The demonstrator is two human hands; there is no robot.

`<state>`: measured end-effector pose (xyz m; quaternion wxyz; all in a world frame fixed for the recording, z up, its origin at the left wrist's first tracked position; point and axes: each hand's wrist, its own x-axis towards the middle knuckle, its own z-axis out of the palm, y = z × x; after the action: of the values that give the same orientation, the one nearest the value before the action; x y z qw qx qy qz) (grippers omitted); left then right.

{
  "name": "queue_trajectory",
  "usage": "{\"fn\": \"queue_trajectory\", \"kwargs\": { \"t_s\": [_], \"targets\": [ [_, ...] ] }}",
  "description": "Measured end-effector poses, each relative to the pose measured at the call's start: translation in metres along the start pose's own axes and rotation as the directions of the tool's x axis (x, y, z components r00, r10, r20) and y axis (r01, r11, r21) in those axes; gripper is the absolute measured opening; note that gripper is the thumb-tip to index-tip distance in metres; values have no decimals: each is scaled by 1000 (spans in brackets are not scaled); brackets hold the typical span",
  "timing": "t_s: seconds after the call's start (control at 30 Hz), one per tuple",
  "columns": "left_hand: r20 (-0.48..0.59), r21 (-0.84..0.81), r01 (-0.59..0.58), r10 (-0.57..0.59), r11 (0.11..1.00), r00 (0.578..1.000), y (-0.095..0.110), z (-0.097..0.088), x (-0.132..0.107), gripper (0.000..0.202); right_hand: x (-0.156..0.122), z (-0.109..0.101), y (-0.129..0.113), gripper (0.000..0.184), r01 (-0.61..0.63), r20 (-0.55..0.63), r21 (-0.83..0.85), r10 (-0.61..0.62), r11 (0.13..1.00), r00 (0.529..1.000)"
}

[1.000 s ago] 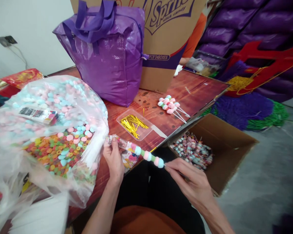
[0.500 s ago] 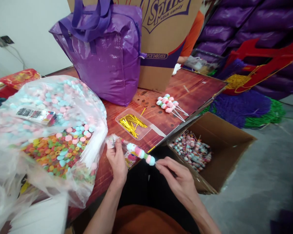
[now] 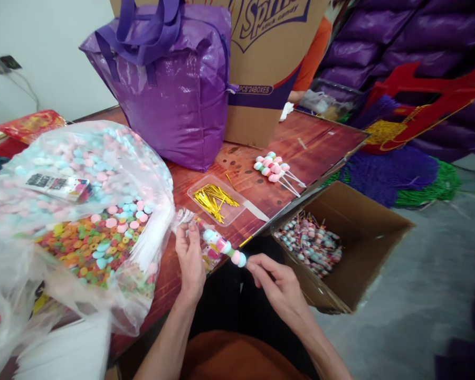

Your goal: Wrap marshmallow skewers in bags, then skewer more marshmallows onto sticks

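A marshmallow candy stick in pink, blue and green slants between my hands over the table's front edge. Its white stick end is pinched in the fingers of my right hand. My left hand is closed on a clear printed plastic wrapper, and the far part of the candy lies inside it. More printed wrappers show just beneath the candy, partly hidden. Beyond my hands a clear tray holds gold twist ties.
Left stands a big clear bag of marshmallows, gummy rings and white sticks. Finished-looking candy sticks lie further back. An open carton at right holds many more. A purple bag and printed box stand behind.
My right hand has moved slightly left with the candy stick, which now sits a little deeper in the wrapper. My left hand keeps its hold on the wrapper.
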<state>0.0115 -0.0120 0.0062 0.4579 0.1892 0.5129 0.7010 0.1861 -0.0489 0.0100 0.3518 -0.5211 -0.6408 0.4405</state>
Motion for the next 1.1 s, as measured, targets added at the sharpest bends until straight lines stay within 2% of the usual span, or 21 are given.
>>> {"fn": "queue_trajectory", "kwargs": {
  "t_s": [0.1, 0.2, 0.3, 0.43, 0.5, 0.7, 0.83, 1.0, 1.1],
  "targets": [
    [111, 57, 27, -33, 998, 993, -3, 3, -6, 37, 0, 5, 1, 31, -4, -15, -19, 3, 1000, 1000],
    [123, 38, 73, -77, 997, 989, -7, 5, -12, 38, 1, 10, -1, 30, -20, -35, -2, 20, 1000, 999],
    [130, -9, 138, -135, 990, 982, -7, 8, -14, 40, 1, 12, -4, 32, -102, 16, 146, 100, 984, 995],
    [156, -85, 210, -195, 974, 968, -2, 11, -14, 40, 3, 15, -5, 34, -308, 144, 392, 273, 867, 951],
    [181, -83, 233, -216, 969, 959, -2, 12, -15, 41, 5, 17, -5, 34, -341, 149, 437, 307, 832, 940],
    [257, -18, 299, -285, 954, 923, -7, 12, -19, 41, 14, 33, -8, 32, -250, 42, 415, 256, 875, 966],
    [283, -39, 370, -345, 928, 895, -2, 9, -15, 41, 13, 36, -7, 34, -193, -16, 302, 207, 934, 978],
    [263, -85, 365, -333, 927, 906, 0, 7, -11, 41, 3, 29, -4, 34, -247, 97, 230, 230, 941, 968],
    [277, 0, 326, -313, 945, 908, -8, 6, -15, 40, 2, 31, -8, 37, -250, 98, 263, 232, 932, 968]
  ]
}}
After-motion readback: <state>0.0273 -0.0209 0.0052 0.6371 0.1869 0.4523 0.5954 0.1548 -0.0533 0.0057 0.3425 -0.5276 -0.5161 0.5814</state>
